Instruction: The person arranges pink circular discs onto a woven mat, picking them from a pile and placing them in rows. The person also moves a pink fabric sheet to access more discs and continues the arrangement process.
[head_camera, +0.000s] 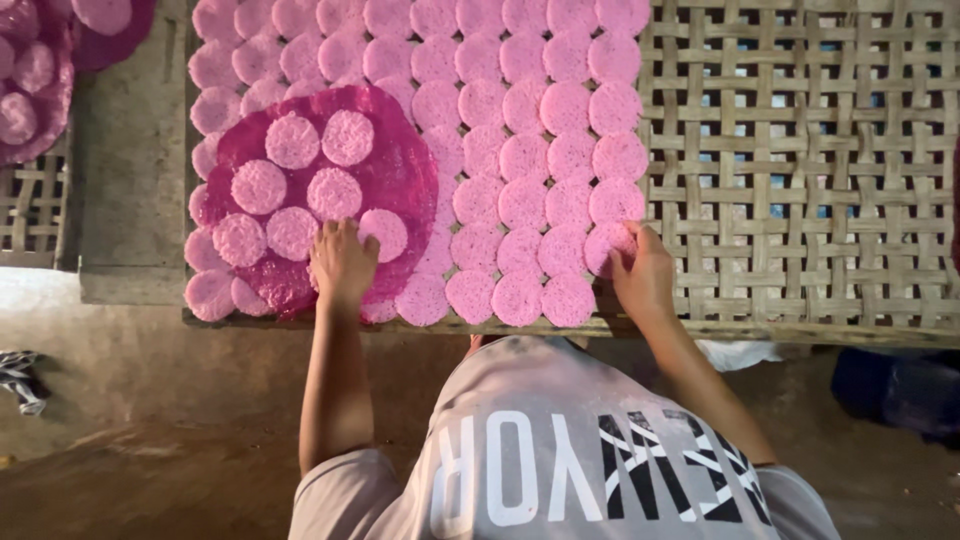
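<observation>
Woven bamboo rack (800, 180) is carrying our pink discs — our left hand (342, 262) is pressing flat on the dark pink tray (400, 160) at nine o'clock, our right hand (643, 280) is pinching a pink disc (607, 245) at three.

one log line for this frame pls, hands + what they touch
left hand: flat on dark pink round sheet carrying pale discs | right hand: pinching pink disc at row end | woven bamboo rack: right part bare
</observation>
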